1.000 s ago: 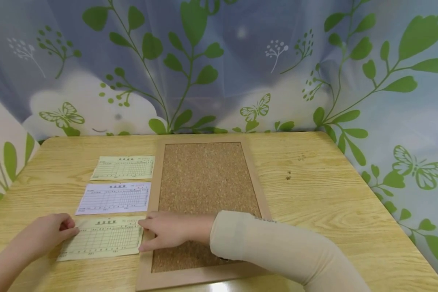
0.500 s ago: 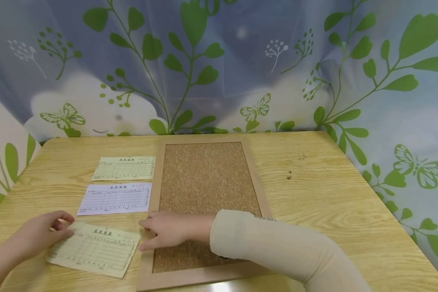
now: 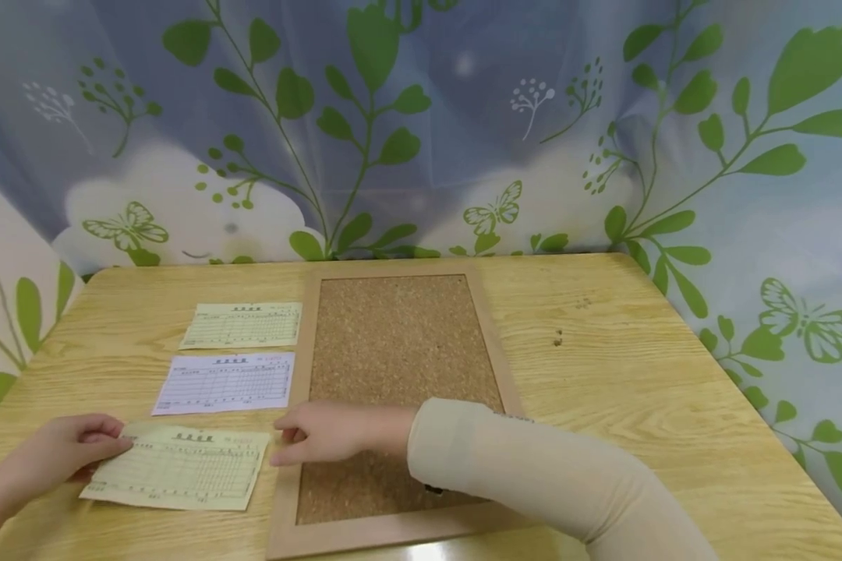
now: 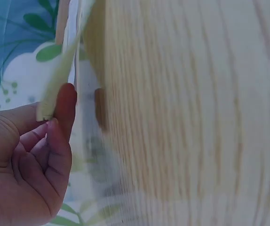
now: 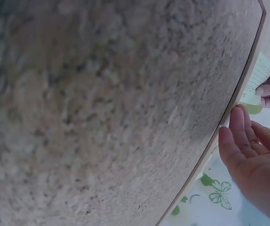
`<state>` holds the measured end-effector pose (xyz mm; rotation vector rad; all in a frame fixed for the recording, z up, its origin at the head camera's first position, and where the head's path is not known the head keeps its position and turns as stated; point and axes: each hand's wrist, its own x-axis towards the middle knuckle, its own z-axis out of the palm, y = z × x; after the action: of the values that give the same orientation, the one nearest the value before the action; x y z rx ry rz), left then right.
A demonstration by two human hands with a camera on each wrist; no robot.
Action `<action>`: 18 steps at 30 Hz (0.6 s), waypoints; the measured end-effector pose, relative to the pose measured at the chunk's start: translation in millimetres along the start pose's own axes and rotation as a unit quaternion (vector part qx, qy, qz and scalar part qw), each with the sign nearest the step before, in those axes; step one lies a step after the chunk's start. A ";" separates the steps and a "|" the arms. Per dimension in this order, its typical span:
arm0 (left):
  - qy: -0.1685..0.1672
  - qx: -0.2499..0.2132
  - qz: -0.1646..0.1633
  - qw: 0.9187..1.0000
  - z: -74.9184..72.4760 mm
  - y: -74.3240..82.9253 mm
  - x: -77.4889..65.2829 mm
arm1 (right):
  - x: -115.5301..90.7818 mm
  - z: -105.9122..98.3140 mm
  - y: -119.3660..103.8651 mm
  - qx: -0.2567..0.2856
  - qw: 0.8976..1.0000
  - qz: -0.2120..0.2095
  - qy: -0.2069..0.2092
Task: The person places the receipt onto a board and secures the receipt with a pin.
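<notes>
My left hand (image 3: 66,452) pinches the left edge of the nearest pale yellow receipt slip (image 3: 189,471), a printed form with a ruled grid. In the left wrist view that slip (image 4: 62,77) rises edge-on from between thumb and fingers. My right hand (image 3: 326,432) reaches across the wood-framed cork board (image 3: 400,351), its fingertips over the left side of the frame with nothing between them. Thumb and fingers stand apart in the right wrist view, beside the frame edge. A white slip (image 3: 224,383) and another yellow slip (image 3: 243,324) lie flat, farther back.
The wooden table (image 3: 617,389) carries everything. A leaf-patterned curtain (image 3: 421,156) hangs behind its back edge and along the right side. A beige sleeve (image 3: 519,460) crosses the lower part of the cork board.
The nearest yellow slip has come away from my right fingers and shifted left with my left hand, tilting and then levelling somewhat. My right hand has stayed near the frame, shifting slightly.
</notes>
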<state>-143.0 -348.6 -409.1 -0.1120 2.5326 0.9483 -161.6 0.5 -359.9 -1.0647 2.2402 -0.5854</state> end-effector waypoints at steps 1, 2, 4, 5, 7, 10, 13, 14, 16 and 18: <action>-0.003 -0.009 -0.005 1.000 -1.5 -2.5 0.3 | 0.1 -0.2 0.6 0.007 1.000 0.001 0.002; -0.008 -0.018 -0.009 1.000 -3.1 -5.1 0.5 | 0.3 -0.5 0.9 0.014 1.000 0.002 0.003; -0.014 -0.037 -0.016 0.999 -6.4 -11.1 1.3 | 1.2 -1.1 1.6 0.020 1.000 0.004 0.007; -0.017 -0.047 -0.021 0.999 -7.9 -12.8 1.3 | 1.7 -1.4 1.9 0.025 1.000 0.006 0.008; -0.020 -0.063 -0.027 0.997 -10.6 -14.2 0.5 | 2.6 -1.9 2.2 0.036 0.999 0.012 0.013; -0.021 -0.079 -0.030 0.996 -12.6 -13.5 -1.5 | 3.9 -2.9 3.0 0.054 0.998 0.028 0.021; -0.020 -0.086 -0.028 0.996 -13.7 -11.3 -3.2 | 5.2 -3.5 3.4 0.066 0.996 0.044 0.028; -0.020 -0.088 -0.027 0.996 -14.0 -10.6 -3.5 | 5.6 -3.7 3.6 0.069 0.996 0.048 0.028; -0.021 -0.095 -0.027 0.995 -14.3 -9.6 -4.0 | 6.3 -3.7 3.7 0.081 0.995 0.052 0.030; -0.025 -0.106 -0.027 0.994 -14.2 -9.4 -4.4 | 7.1 -3.5 3.9 0.098 0.993 0.054 0.030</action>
<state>-142.2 -365.3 -403.4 -0.2157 2.3645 1.1802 -169.7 -2.5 -362.0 -0.8328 2.2222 -0.7824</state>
